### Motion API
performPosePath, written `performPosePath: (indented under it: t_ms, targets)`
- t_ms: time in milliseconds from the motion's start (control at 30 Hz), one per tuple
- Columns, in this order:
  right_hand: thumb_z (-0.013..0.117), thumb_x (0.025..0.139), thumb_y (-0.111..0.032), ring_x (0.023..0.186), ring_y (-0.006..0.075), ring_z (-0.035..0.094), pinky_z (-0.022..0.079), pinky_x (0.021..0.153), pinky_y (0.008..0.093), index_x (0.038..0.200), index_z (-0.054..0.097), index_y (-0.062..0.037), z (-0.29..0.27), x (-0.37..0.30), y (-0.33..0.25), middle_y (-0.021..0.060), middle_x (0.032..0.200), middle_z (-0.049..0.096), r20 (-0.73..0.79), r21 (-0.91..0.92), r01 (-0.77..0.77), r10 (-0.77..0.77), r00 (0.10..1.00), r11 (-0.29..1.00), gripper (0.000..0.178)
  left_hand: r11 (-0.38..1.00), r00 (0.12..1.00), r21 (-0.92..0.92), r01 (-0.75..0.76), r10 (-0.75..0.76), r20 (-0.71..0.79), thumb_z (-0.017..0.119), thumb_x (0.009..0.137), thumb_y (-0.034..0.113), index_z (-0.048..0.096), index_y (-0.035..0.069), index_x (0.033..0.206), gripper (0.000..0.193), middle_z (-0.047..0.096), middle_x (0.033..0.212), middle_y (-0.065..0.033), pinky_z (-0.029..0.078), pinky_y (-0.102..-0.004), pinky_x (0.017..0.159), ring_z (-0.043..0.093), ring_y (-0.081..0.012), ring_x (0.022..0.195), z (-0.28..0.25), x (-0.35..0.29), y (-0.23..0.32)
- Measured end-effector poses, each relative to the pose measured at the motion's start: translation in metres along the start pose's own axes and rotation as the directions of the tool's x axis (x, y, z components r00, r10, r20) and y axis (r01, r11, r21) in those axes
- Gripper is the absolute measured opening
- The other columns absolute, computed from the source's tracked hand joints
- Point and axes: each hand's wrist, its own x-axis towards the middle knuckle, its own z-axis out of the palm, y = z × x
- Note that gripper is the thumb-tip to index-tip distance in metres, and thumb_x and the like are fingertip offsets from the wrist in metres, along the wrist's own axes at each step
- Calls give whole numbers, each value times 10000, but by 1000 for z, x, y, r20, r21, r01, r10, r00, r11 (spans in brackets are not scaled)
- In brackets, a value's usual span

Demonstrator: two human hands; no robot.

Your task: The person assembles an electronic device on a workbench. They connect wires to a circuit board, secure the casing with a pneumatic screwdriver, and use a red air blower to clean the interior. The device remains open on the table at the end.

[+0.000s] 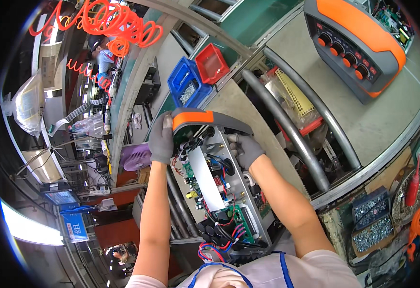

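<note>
Squarely between the two arms sits an open chassis [255, 211], its long sides running from near to far, with a cover [193, 117] in gray and orange arching across its far end. Both hands wear gray gloves. The left hand [162, 139] is closed around the cover's left end. The right hand [245, 150] has its fingers bent beside the cover's right end, by the far right corner of the chassis; whether they clamp the cover or only press there, I cannot tell.

Inside the chassis, a white sheet [205, 178] stands lengthwise among green boards [240, 223] and wiring. Red and blue wires [218, 251] spill out at the near end.

Beyond the cover are a blue bin [201, 94] holding small metal parts and, touching it on the right, a red bin [212, 63]. Farther right, past two metal bars [289, 127], a second unit [356, 36] in matching colors shows a row of orange knobs [349, 59]. Near right, screw boxes [372, 222] lie beside a red bottle [413, 187].

To the left of the chassis is a purple fan [137, 158]; far left, red coiled hoses [118, 21] hang near a co-worker [105, 58].
</note>
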Motion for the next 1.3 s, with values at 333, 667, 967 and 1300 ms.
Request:
performPosePath:
  t_ms: [333, 667, 967, 1300]
  targets:
    - [574, 847, -64, 506, 77, 434, 314, 396, 202, 903, 621, -37, 1, 1, -1, 19, 664, 546, 143, 34, -46, 40, 989, 998, 78, 994, 1000, -111, 12, -13, -9, 399, 943, 379, 574, -2, 1098, 447, 599, 1047, -188, 401, -337, 893, 563, -289, 990, 6, 1, -13]
    - [584, 841, -66, 444, 51, 357, 283, 382, 195, 875, 623, -70, 5, 0, 4, -14, 634, 552, 155, 11, 18, -19, 988, 1000, 53, 989, 998, -137, 64, -63, 9, 396, 947, 394, 574, 13, 1117, 454, 607, 1049, -172, 404, -318, 893, 569, -259, 986, 8, 0, -20]
    - [611, 834, -86, 466, 56, 435, 287, 384, 178, 859, 633, -66, 8, -7, -8, 1, 651, 583, 246, -36, -47, 54, 968, 998, 39, 983, 999, -181, 39, -36, 17, 392, 952, 382, 566, -22, 1119, 471, 613, 1023, -166, 411, -319, 870, 563, -230, 950, 6, 0, -7]
    - [631, 828, -79, 506, 81, 498, 286, 384, 175, 808, 627, -62, -1, 16, -5, 26, 674, 601, 187, -30, -62, 66, 980, 998, 27, 981, 999, -190, 47, -47, 5, 409, 945, 356, 573, -1, 1123, 431, 620, 1014, -161, 415, -311, 861, 571, -227, 948, 9, 1, -16]
